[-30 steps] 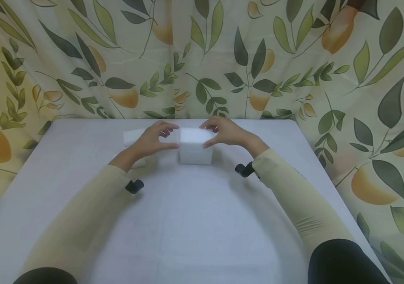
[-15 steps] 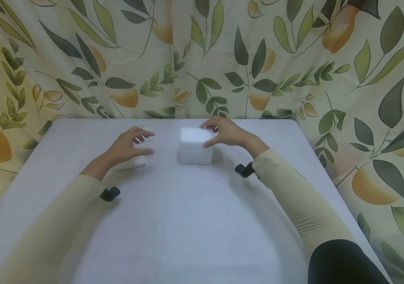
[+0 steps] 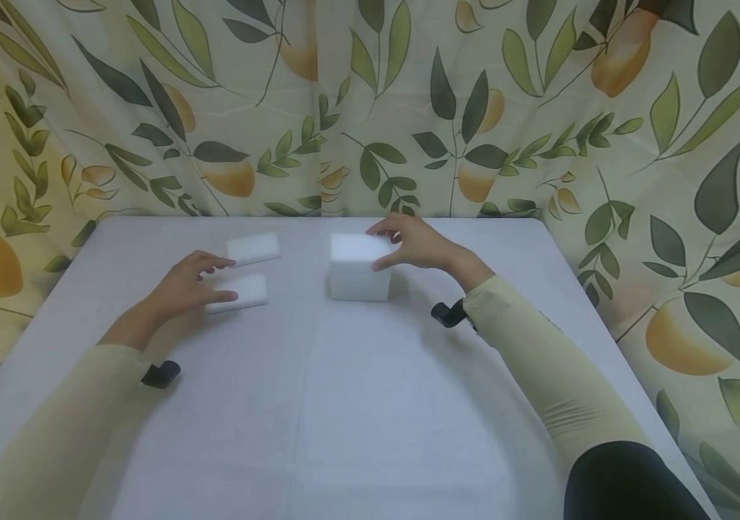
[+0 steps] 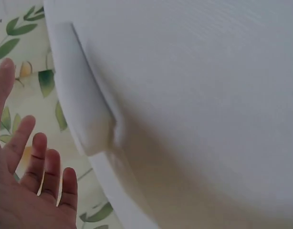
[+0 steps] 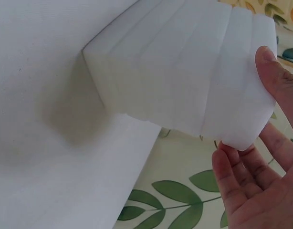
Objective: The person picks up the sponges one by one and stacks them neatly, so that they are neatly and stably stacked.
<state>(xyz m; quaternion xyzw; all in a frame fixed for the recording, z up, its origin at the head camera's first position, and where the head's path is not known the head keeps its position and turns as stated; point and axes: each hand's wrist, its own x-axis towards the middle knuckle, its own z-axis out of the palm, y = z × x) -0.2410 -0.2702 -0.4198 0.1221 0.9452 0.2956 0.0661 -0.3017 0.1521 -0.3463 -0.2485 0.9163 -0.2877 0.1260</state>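
Observation:
A stack of several white foam blocks, like sponges, stands near the far middle of the table. At its right side my right hand holds the top of the stack, thumb at the front and fingertips behind. The right wrist view shows the layers of this stack and the thumb lying against it. Farther left lie two loose white blocks, a back one and a front one. My left hand is beside them with fingers spread, holding nothing. Its fingers partly cover the front block's left end.
A white cloth covers the table. Behind it hangs a curtain printed with leaves and fruit. Dark wrist cameras, left and right, jut from the cream sleeves.
My left hand has moved away from the stack, leftward and toward me, to the loose blocks, uncovering much of them. My right hand has stayed at the stack.

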